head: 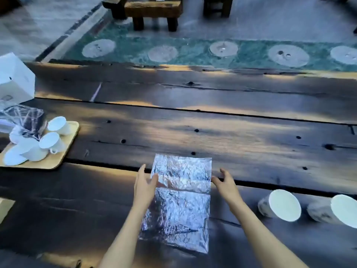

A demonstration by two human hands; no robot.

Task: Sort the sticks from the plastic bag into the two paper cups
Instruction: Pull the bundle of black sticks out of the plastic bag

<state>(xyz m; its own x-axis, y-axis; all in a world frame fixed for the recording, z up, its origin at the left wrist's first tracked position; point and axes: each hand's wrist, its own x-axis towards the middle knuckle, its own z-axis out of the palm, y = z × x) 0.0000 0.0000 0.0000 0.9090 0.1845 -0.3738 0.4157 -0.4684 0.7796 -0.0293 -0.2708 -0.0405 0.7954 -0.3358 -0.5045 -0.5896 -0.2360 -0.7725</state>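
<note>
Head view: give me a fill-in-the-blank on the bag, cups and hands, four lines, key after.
1. The crinkled clear plastic bag lies flat between the left hand and the ___ hand.
2. The two white paper cups lie on their ___.
3. Both cups are to the ___ of the bag.
4. The white teacups sit on a light wooden ___.

Missing: right; sides; right; tray

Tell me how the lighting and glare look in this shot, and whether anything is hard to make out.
Head view: dim bluish light with warm patches across the wooden table; the crinkled plastic bag between the left hand and right hand glints so much that its contents cannot be made out; the two paper cups at the right look tilted by wide-angle distortion; the background is soft.
</note>
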